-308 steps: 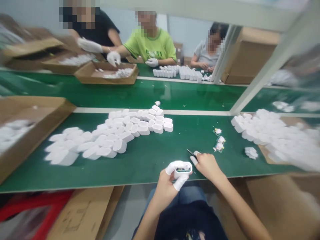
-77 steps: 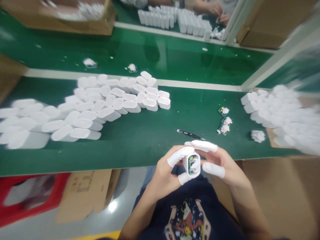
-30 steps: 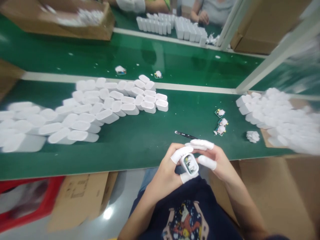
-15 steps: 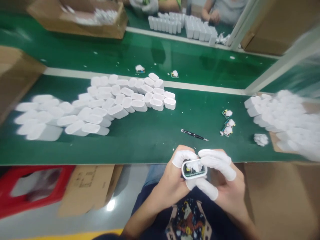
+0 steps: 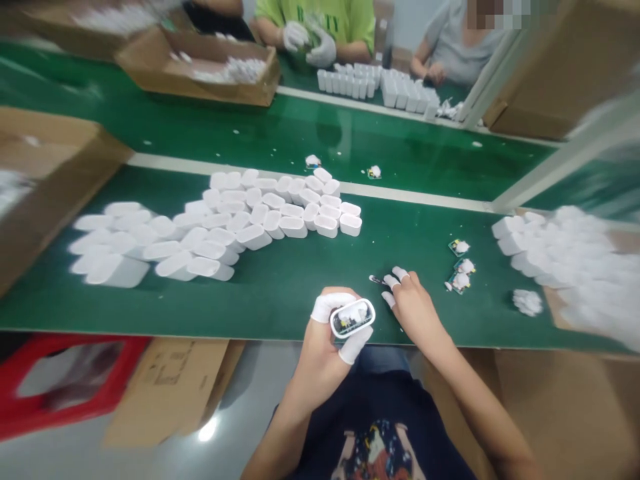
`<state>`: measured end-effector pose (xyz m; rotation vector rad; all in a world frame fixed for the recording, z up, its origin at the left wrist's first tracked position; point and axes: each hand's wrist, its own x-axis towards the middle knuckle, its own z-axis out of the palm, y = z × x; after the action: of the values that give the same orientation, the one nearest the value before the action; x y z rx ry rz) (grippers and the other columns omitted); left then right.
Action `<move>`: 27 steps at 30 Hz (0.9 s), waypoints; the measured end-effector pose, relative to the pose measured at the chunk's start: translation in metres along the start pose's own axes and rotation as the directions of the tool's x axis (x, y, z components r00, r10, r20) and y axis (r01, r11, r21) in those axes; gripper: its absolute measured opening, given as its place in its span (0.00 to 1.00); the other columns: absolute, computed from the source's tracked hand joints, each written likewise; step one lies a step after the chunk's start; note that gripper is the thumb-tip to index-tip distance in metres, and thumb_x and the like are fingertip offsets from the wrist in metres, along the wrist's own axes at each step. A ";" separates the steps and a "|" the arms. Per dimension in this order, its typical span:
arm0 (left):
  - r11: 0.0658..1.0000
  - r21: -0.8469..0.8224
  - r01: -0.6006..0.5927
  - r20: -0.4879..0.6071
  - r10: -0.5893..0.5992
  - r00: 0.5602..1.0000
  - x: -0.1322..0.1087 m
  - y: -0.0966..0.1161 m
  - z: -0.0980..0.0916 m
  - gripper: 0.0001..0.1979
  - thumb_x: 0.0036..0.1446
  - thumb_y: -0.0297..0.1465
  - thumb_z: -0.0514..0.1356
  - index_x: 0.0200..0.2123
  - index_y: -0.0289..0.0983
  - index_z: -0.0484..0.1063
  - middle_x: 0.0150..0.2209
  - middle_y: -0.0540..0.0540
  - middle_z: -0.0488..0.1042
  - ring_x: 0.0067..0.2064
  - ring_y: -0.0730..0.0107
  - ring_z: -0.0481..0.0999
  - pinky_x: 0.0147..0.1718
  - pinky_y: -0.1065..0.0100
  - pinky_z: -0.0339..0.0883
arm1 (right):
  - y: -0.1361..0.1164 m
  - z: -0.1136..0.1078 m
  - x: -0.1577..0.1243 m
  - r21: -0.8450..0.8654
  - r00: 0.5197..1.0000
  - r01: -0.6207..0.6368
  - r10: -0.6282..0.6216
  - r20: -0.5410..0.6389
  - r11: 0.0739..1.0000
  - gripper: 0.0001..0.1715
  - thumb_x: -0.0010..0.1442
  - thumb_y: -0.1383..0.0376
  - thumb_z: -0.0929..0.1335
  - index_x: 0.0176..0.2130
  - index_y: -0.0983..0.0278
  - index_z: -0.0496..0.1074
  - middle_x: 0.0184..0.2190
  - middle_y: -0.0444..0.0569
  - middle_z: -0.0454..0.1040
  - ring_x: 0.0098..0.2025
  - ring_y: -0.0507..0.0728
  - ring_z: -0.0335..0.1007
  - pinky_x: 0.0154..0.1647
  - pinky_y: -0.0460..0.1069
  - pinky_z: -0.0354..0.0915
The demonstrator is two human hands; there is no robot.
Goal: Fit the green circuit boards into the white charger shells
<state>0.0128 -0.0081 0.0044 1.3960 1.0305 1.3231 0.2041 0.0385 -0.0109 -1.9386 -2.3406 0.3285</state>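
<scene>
My left hand [image 5: 320, 360], with white finger cots, is closed around a white oval plastic housing [image 5: 373, 319]. Its open end faces up and shows a circuit board [image 5: 350, 320] with white filler inside. My right hand [image 5: 413, 303], also in finger cots, reaches over black tweezers [image 5: 376, 279] on the green table. Its fingers are apart at the tweezers, hiding most of their length; only one end shows. Right of that hand lie several small circuit boards [image 5: 461, 267] topped with white lumps.
Rows of white housings [image 5: 250, 213] stand on the left of the green table [image 5: 300, 293]. More white pieces [image 5: 580, 260] heap at the right, by a white clump [image 5: 527, 302]. Two boards [image 5: 374, 173] lie beyond the pale divider strip [image 5: 425, 195]. Co-workers [image 5: 315, 33] sit opposite, near cardboard boxes [image 5: 200, 67].
My right hand has let go of the housing and moved forward to the tweezers. My left hand keeps the housing, now tilted and further left. The camera view has shifted.
</scene>
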 end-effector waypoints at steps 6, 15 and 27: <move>0.997 -0.079 -0.003 0.019 0.005 1.000 -0.001 0.006 0.001 0.11 0.63 0.29 0.68 0.46 0.42 0.71 0.44 0.47 0.74 0.44 0.64 0.80 0.44 0.66 0.73 | 0.016 -0.007 -0.009 0.055 0.993 -0.107 0.109 -0.039 0.993 0.19 0.65 0.80 0.61 0.42 0.69 0.78 0.38 0.64 0.80 0.40 0.68 0.79 0.41 0.58 0.76; 0.989 -0.145 -0.006 0.090 0.019 0.996 -0.006 0.006 0.010 0.15 0.65 0.28 0.67 0.51 0.47 0.69 0.47 0.49 0.72 0.46 0.67 0.79 0.44 0.68 0.72 | -0.013 -0.062 -0.068 0.928 0.851 0.251 0.395 -0.347 0.274 0.18 0.70 0.61 0.70 0.58 0.53 0.71 0.33 0.46 0.73 0.28 0.56 0.71 0.24 0.49 0.69; 0.994 -0.078 -0.074 0.138 0.085 0.987 -0.009 0.014 0.012 0.16 0.65 0.27 0.65 0.52 0.46 0.67 0.47 0.48 0.72 0.45 0.67 0.77 0.46 0.68 0.73 | -0.041 -0.037 -0.077 0.880 0.764 0.356 0.445 -0.468 0.314 0.08 0.69 0.59 0.71 0.41 0.54 0.67 0.37 0.48 0.66 0.40 0.59 0.71 0.27 0.48 0.76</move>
<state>0.0236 -0.0212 0.0160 1.4665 0.8325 1.2864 0.1869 -0.0395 0.0398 -1.1322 -1.0534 0.7030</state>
